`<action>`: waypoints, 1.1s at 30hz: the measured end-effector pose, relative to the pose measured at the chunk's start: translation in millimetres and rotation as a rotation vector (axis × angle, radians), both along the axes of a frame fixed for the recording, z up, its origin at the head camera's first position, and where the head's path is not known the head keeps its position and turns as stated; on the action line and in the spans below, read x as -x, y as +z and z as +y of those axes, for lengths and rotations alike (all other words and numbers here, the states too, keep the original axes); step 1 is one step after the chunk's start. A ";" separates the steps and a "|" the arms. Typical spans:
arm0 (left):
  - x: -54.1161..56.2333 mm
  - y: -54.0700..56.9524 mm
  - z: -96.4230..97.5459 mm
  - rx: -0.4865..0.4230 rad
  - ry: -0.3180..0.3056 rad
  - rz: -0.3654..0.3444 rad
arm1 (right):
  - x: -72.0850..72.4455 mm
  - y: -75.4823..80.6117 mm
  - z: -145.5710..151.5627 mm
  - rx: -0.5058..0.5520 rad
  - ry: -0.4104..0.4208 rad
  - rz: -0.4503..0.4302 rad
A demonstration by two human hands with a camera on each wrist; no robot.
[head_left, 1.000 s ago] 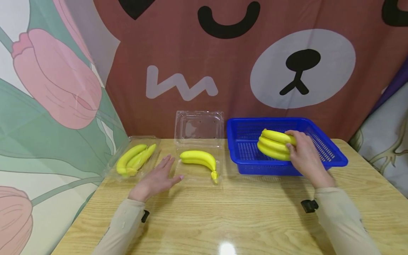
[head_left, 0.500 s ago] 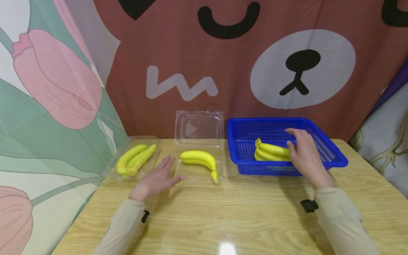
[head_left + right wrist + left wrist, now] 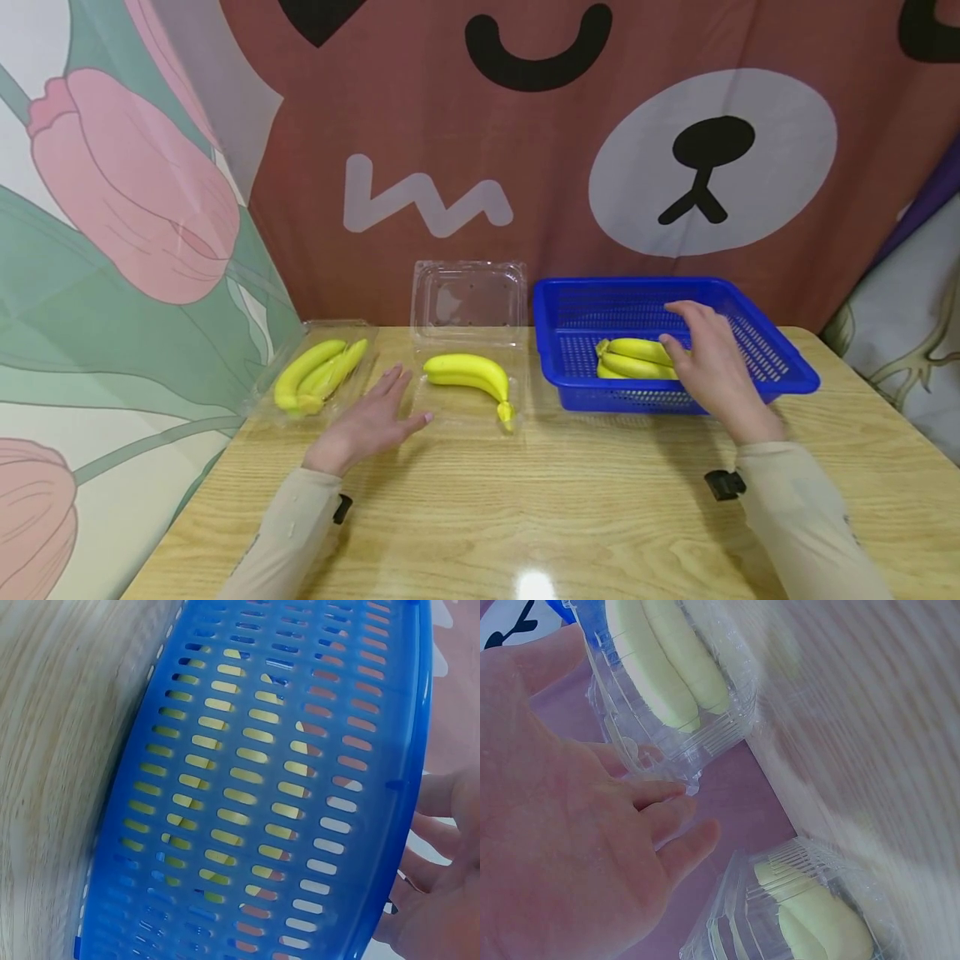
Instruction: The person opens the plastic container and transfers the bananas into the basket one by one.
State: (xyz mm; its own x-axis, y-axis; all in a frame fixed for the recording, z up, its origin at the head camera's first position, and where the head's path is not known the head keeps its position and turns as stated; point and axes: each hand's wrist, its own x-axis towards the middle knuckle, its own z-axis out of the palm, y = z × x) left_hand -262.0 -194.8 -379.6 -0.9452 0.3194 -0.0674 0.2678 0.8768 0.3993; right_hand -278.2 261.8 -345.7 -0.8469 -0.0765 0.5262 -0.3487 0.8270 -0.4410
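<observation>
My right hand (image 3: 712, 362) hangs over the front right of a blue plastic basket (image 3: 551, 367), fingers apart and holding nothing. Below it a bunch of yellow bananas (image 3: 633, 358) lies inside the basket, partly hidden by the hand and the front wall. In the right wrist view yellow shows through the slots of the basket wall (image 3: 397, 750). My left hand (image 3: 363, 425) is spread between two clear plastic clamshells. The middle clamshell (image 3: 468, 304) has its lid raised and holds a small banana bunch (image 3: 465, 372). In the left wrist view the fingertips are close to that clamshell's edge (image 3: 622, 735).
A second clear clamshell (image 3: 258, 400) with bananas (image 3: 307, 375) stands at the left, by the floral cloth (image 3: 135, 183). The wooden table (image 3: 525, 508) ends at a brown bear-face cloth (image 3: 555, 167) behind the containers.
The right hand has let go of the banana bunch, which dropped into the basket and settled with its stem to the left. The left hand stays put.
</observation>
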 end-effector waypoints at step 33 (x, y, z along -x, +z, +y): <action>-1.0 0.9 0.3 0.000 -0.005 0.012 | 8.6 -3.9 -132.6 -0.020 0.278 0.036</action>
